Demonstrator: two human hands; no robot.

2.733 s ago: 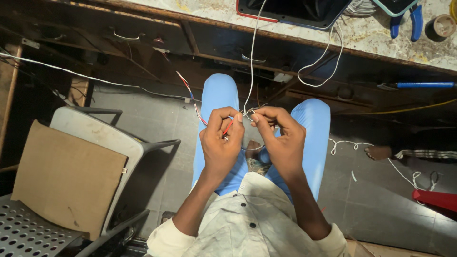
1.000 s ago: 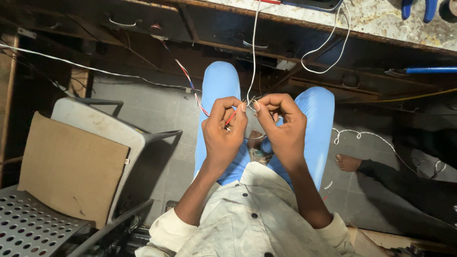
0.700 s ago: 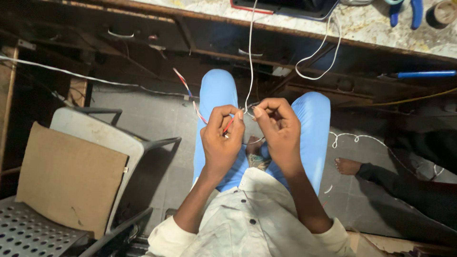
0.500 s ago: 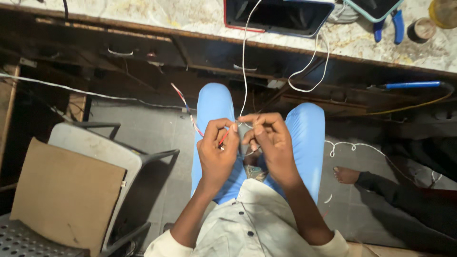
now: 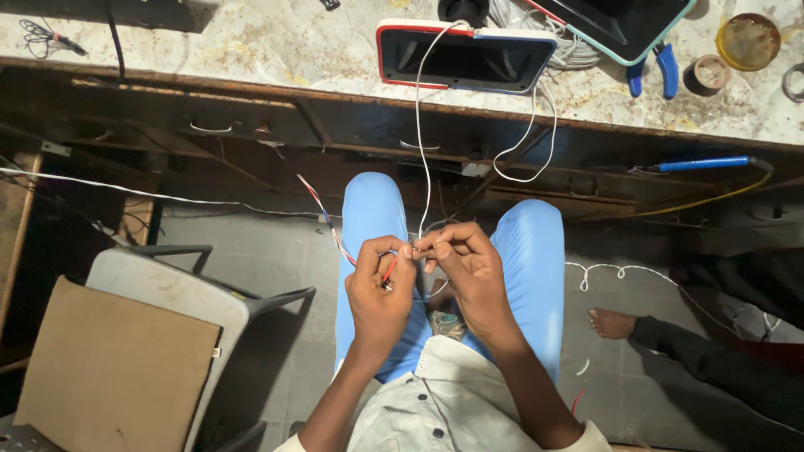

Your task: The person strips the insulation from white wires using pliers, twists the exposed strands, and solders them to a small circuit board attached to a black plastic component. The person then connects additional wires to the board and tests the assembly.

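Marble-topped workbench (image 5: 251,50) above grey floor; left hand (image 5: 381,289) and right hand (image 5: 469,272) pinch white wire (image 5: 420,151).

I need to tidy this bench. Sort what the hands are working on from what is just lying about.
In hand:
left hand
right hand
white wire, pinched between the fingertips of both
red wire at the left hand
black box the white wire runs up to

Lying about:
blue-handled pliers
blue tool
tape rolls
cardboard

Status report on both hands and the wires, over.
Left hand and right hand pinch white wire ends together. Red wire in left. Nothing in the way.
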